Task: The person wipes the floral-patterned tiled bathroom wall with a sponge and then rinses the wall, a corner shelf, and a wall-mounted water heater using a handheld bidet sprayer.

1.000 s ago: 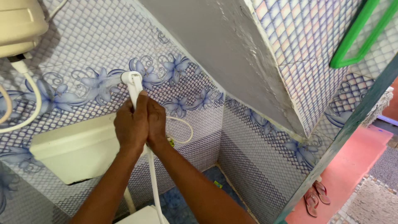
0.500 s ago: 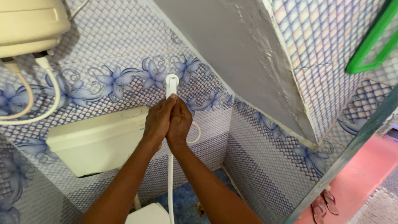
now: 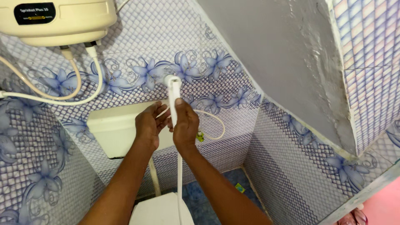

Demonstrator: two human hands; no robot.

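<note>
A white hand-held sprayer (image 3: 173,89) stands upright in front of the flowered wall tiles, its white hose (image 3: 179,183) hanging straight down. My right hand (image 3: 186,125) is wrapped around the sprayer's handle just below the head. My left hand (image 3: 148,125) is beside it on the left, fingers curled towards the handle and touching or nearly touching it. Both forearms reach up from the bottom of the view.
A cream water heater (image 3: 58,18) hangs at the top left with two hoses (image 3: 89,79) looping down. A white cistern (image 3: 116,129) is fixed to the wall behind my hands, a toilet lid (image 3: 160,210) below. A grey slanted slab (image 3: 271,54) overhangs on the right.
My hands were pressed together around the sprayer; now the left hand has come slightly apart from the right. The view has shifted, so the heater shows more.
</note>
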